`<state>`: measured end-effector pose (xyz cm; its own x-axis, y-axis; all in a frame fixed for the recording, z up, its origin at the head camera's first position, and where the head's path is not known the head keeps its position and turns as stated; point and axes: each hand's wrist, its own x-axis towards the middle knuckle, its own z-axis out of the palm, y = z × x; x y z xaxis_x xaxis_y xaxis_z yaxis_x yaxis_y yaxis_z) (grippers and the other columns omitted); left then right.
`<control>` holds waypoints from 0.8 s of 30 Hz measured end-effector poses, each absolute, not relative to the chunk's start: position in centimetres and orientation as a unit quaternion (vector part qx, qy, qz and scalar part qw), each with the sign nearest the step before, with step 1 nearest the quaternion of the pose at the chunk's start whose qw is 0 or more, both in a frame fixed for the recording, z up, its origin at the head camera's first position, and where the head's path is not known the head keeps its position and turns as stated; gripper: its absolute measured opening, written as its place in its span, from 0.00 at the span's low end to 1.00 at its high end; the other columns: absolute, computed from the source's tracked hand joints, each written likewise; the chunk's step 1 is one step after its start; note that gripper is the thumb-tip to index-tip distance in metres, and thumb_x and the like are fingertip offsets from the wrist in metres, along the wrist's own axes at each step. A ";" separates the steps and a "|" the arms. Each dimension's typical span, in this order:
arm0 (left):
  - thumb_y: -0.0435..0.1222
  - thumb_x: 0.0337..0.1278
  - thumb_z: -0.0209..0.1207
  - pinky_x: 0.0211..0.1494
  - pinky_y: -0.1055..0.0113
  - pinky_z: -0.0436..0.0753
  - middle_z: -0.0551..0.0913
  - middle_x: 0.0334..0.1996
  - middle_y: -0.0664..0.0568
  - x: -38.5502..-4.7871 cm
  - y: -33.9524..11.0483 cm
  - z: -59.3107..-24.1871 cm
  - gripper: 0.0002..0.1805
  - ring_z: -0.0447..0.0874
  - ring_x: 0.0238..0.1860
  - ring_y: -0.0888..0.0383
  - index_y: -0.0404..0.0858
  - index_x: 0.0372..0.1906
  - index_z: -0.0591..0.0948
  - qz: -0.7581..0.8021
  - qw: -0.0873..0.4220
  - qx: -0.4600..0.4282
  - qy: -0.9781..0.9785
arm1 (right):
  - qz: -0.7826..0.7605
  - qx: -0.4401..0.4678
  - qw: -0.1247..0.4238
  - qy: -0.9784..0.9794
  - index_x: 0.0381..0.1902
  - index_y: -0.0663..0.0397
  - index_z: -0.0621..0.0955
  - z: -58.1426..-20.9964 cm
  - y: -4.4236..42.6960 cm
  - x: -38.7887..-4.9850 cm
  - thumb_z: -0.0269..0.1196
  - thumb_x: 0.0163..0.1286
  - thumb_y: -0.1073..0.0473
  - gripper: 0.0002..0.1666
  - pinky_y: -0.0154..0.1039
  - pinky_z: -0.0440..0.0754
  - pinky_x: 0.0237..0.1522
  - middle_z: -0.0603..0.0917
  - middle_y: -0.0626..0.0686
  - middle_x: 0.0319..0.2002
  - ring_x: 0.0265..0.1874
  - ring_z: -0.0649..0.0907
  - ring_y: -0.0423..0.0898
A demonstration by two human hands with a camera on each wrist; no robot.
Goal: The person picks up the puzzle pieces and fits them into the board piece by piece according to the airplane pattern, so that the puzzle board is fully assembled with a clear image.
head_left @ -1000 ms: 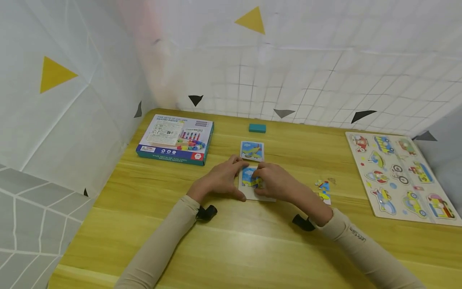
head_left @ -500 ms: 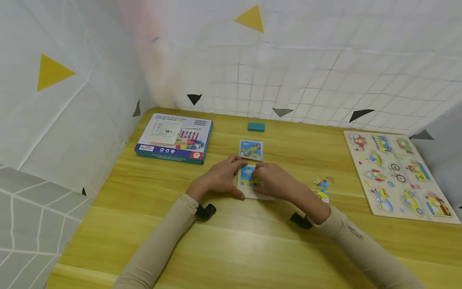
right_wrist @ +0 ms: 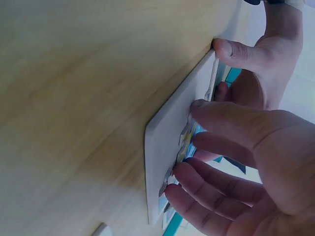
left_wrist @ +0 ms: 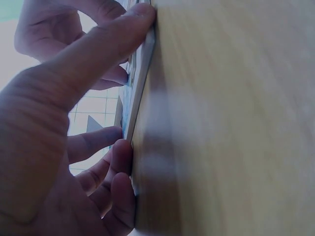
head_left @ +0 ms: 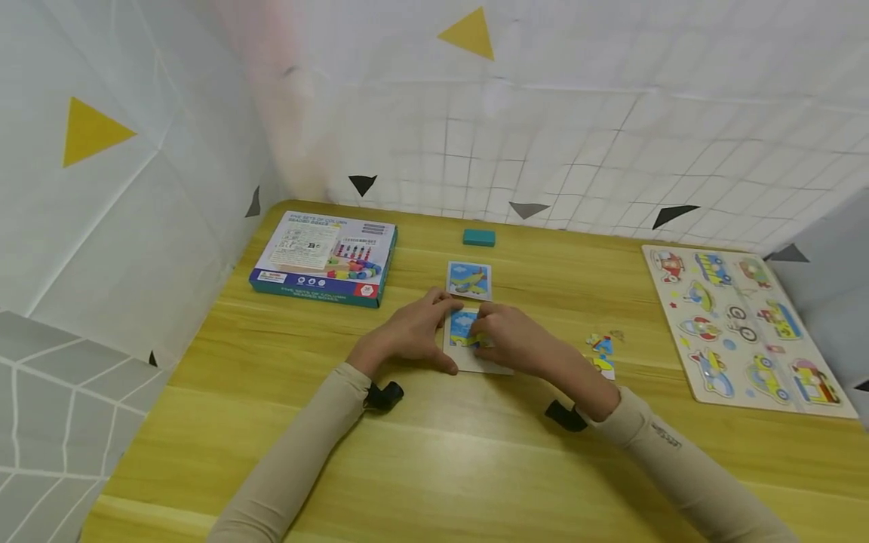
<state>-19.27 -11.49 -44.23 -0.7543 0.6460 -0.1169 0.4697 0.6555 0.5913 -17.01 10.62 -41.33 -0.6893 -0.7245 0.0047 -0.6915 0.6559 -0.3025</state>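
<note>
A small jigsaw board [head_left: 475,366] with a pale frame lies flat on the table, blue sky and yellow pieces filling its upper left part. My left hand [head_left: 417,332] grips its left side, thumb at the near corner and fingers along the far end; the left wrist view shows the board's edge [left_wrist: 139,81] between them. Over the middle of the board, my right hand [head_left: 514,339] pinches a yellow jigsaw piece [right_wrist: 185,136] low against the surface. Those fingers partly hide the piece. Just beyond the board lies an airplane picture card [head_left: 470,280].
Several loose jigsaw pieces [head_left: 601,345] lie right of the right hand. A flat beaded-toy box [head_left: 324,256] sits at the back left, a teal block [head_left: 479,237] at the back. At the far right lies a large vehicle peg puzzle [head_left: 743,332].
Both hands keep nearly the same place on the board. The right fingers shift slightly at the yellow piece. The whole head view drifts a little to the left.
</note>
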 end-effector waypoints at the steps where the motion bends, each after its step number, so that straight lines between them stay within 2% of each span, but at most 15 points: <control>1: 0.58 0.35 0.78 0.47 0.62 0.75 0.64 0.62 0.56 -19.3 -11.5 -44.2 0.57 0.71 0.46 0.59 0.47 0.74 0.65 0.276 0.160 0.311 0.895 | -0.150 -0.386 0.060 0.908 0.41 0.60 0.88 -41.4 10.7 -17.0 0.74 0.60 0.60 0.12 0.42 0.80 0.40 0.82 0.54 0.39 0.37 0.80 0.46; 5: 0.58 0.35 0.79 0.46 0.62 0.76 0.64 0.61 0.56 -19.3 -11.3 -44.4 0.57 0.71 0.46 0.59 0.46 0.74 0.66 0.282 0.160 0.316 0.892 | -0.196 -0.368 0.060 0.907 0.47 0.62 0.86 -41.2 11.8 -16.9 0.73 0.62 0.60 0.16 0.44 0.82 0.42 0.83 0.57 0.45 0.41 0.83 0.50; 11: 0.59 0.32 0.79 0.48 0.63 0.75 0.63 0.61 0.58 -19.3 -10.9 -44.7 0.58 0.71 0.47 0.59 0.49 0.74 0.66 0.274 0.159 0.310 0.897 | -0.232 -0.334 0.048 0.912 0.50 0.64 0.84 -39.9 14.2 -16.9 0.70 0.65 0.62 0.17 0.46 0.82 0.41 0.82 0.59 0.47 0.42 0.84 0.55; 18: 0.58 0.31 0.80 0.53 0.60 0.75 0.63 0.64 0.56 -19.2 -11.2 -44.5 0.59 0.71 0.49 0.58 0.47 0.75 0.65 0.278 0.156 0.307 0.897 | -0.194 -0.308 0.038 0.931 0.48 0.64 0.85 -39.6 16.6 -16.5 0.71 0.64 0.64 0.15 0.50 0.81 0.45 0.82 0.57 0.46 0.44 0.83 0.55; 24: 0.58 0.31 0.79 0.52 0.61 0.75 0.63 0.63 0.56 -19.3 -11.5 -44.7 0.60 0.71 0.48 0.58 0.48 0.75 0.65 0.277 0.153 0.306 0.898 | -0.184 -0.307 0.031 0.933 0.47 0.64 0.85 -40.0 18.1 -16.7 0.72 0.62 0.65 0.16 0.51 0.81 0.43 0.83 0.58 0.45 0.43 0.83 0.56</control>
<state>-19.33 -11.46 -44.66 -0.7668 0.6333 -0.1048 0.4643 0.6599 0.5906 -16.67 18.12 -40.03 -0.8095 -0.5846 0.0551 -0.5619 0.7439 -0.3618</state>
